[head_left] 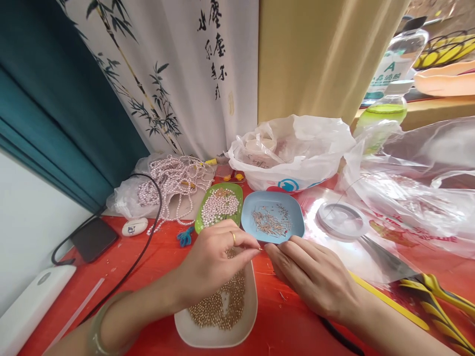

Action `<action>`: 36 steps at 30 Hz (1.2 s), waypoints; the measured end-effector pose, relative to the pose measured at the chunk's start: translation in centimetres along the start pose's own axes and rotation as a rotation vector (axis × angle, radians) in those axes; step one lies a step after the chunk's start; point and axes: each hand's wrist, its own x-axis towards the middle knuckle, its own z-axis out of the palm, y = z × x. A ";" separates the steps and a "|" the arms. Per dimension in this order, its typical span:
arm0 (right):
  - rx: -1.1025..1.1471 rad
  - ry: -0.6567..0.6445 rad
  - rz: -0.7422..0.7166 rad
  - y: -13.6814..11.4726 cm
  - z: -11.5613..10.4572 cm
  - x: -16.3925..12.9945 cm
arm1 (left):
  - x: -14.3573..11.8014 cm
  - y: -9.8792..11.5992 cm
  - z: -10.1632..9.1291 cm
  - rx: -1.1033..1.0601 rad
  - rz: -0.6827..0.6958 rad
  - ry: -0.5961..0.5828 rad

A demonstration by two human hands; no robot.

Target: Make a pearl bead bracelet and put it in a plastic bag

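Note:
My left hand (pixel 222 254) pinches a tiny gold-coloured piece, too small to name, between thumb and forefinger. Facing it, my right hand (pixel 313 277) has its fingers bent and pressed together; whatever they grip is hidden. Under my left hand stands a white tray (pixel 178 324) of gold beads (pixel 218 311), partly covered by the hand. Just beyond my fingertips is a blue dish (pixel 249 202) with small metal pins (pixel 270 222). Left of that dish, a green dish (pixel 239 192) holds pale pink beads (pixel 218 205).
Strands of pink beads (pixel 168 180) lie at the back left. A white plastic bag (pixel 289 163) stands behind the dishes. On the right are a clear spool (pixel 343 221) and yellow-black scissors (pixel 426 291). A black cable (pixel 154 222) loops on the left.

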 end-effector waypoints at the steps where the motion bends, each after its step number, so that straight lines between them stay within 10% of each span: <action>1: 0.002 0.001 -0.001 0.0 0.1 0.0 | 0.0 0.0 0.0 0.012 0.021 0.001; 36: -0.019 0.094 0.213 -0.8 0.7 0.2 | -1.2 -0.2 1.4 0.651 0.468 0.067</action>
